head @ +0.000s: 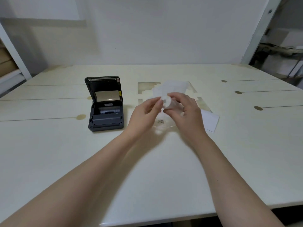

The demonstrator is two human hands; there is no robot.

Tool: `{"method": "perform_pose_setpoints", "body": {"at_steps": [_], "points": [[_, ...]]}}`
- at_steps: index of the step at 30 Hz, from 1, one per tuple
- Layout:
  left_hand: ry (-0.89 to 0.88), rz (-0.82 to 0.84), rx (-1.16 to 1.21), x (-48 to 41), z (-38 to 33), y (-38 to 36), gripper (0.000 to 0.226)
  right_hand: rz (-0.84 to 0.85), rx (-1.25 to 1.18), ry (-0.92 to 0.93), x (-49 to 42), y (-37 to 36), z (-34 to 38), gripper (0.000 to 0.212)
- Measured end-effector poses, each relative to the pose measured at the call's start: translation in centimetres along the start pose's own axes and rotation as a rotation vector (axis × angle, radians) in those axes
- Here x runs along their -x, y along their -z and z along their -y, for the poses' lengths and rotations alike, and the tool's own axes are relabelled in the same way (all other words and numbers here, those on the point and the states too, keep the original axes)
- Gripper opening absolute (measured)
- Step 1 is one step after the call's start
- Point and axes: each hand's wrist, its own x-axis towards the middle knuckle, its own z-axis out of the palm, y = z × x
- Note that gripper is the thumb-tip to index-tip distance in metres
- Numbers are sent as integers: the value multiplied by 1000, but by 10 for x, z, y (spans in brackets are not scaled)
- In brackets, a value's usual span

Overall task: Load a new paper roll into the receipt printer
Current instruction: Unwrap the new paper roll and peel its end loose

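Holding one paper roll [167, 102] between two hands: right hand [185, 108] gripping, left hand [146, 110] pinching its end. One printer [105, 104], lid open, on one table [65, 153].

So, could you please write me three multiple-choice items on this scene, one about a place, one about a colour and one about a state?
1. Where does the receipt printer stand relative to the hands?
A. To their left
B. To their right
C. Under them

2. What colour is the printer's body?
A. White
B. Dark grey
C. Red

3. What state is the printer's lid in?
A. Shut
B. Open, tilted up
C. Detached, lying on the table

Answers:
1. A, the printer sits on the table left of both the left hand and the right hand.
2. B, its casing is dark grey against the pale table.
3. B, the lid stands raised at the back, so the compartment is exposed, while both hands hold the paper roll off to the right.
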Motion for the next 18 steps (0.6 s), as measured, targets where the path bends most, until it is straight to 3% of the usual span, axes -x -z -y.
{"method": "perform_pose_setpoints", "body": {"at_steps": [2, 8, 18], "points": [[8, 28, 48, 4, -4, -2, 27, 13, 112, 61, 1, -1, -1, 49], [44, -93, 88, 3, 2, -3, 52, 14, 63, 20, 2, -2, -3, 59], [19, -113, 150, 7, 3, 6, 32, -46, 180, 209, 2, -3, -2, 15]]}}
